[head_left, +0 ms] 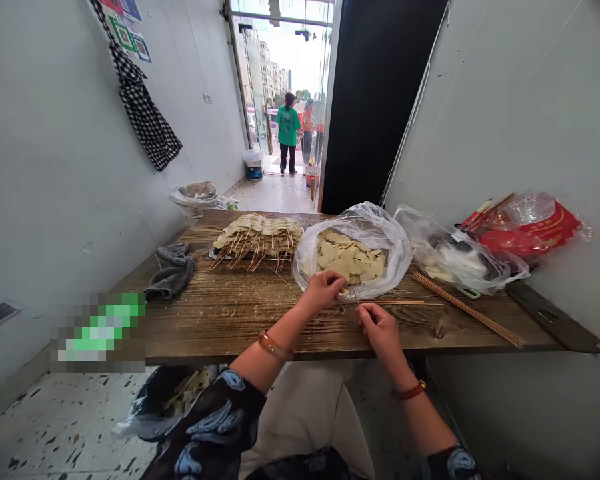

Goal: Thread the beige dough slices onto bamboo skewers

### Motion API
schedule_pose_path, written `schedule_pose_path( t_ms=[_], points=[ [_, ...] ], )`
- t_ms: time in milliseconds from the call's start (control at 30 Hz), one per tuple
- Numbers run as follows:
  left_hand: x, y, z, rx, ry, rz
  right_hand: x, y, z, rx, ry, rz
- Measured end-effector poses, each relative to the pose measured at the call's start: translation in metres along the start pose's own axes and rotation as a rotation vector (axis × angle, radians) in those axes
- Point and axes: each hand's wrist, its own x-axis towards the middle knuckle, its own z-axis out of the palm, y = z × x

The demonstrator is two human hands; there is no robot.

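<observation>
At the near rim of a clear plastic bag [399, 243], my left hand [325, 287] is closed, its fingertips pinched on what looks like a pale potato slice [344, 292], mostly hidden. My right hand [381, 328] is closed on a thin wooden skewer [356, 295], which points up toward the left fingertips. Inside the open bag lies a heap of thin, pale potato slices [350, 257]. Left of the bag, loaded skewers of slices [260, 233] are stacked on a tray, their bare sticks pointing toward me.
A bundle of bare skewers [470, 310] lies on the wooden table [240, 320], right of my hands. Beyond it are a plastic bag [460, 260] and red packaging [535, 230]. A grey cloth [171, 270] lies left. Below stands a lined bin [150, 407]. People stand by the doorway.
</observation>
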Motion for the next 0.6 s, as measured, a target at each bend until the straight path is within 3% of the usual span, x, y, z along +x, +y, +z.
schedule_pose_path(
  t_ms=[100,267,400,600],
  points=[
    [0.024,-0.010,-0.017,0.360,0.136,0.077,0.002,0.007,0.002,0.078,-0.012,0.063],
    [0.041,-0.020,-0.022,0.876,0.093,0.178,0.002,0.006,-0.001,0.150,-0.035,0.104],
    [0.044,-0.025,-0.016,1.027,0.037,0.193,0.002,0.003,-0.002,0.135,-0.026,0.117],
    [0.047,-0.032,-0.017,1.065,0.078,0.206,0.001,-0.001,-0.001,0.125,-0.007,0.113]
  ],
)
